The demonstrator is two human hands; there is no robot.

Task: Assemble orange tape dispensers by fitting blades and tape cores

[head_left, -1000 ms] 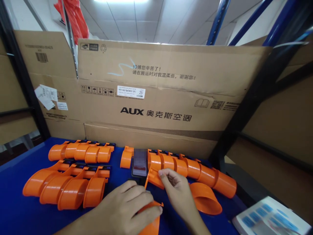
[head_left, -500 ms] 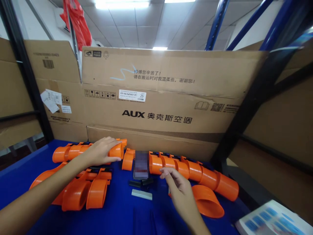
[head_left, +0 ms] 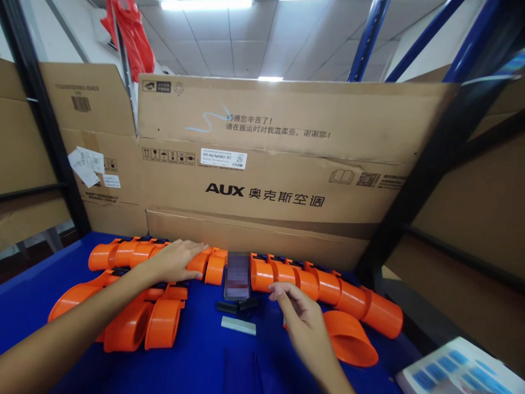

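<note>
My left hand [head_left: 174,261] lies flat, fingers stretched out, on the right end of the back row of orange curved plastic parts [head_left: 135,253]. Beside it lies one more orange part [head_left: 214,267]. My right hand [head_left: 296,317] hovers over the blue table top [head_left: 213,361], fingers loosely curled and apart, holding nothing I can see. It is close to a second row of orange parts [head_left: 328,290] and a loose orange part [head_left: 348,336]. In front of it lie a small black piece [head_left: 238,306] and a pale grey strip [head_left: 238,325].
A phone [head_left: 237,275] stands between the two back rows. A front row of larger orange parts [head_left: 135,320] lies at the left. Large cardboard boxes [head_left: 270,164] wall off the back. A black and blue rack post [head_left: 426,158] rises at right. A sheet of blue labels [head_left: 459,369] lies at bottom right.
My left hand carried an orange part from the front of the table to the back row, set it at the row's end and now lies flat on it. My right hand barely moved.
</note>
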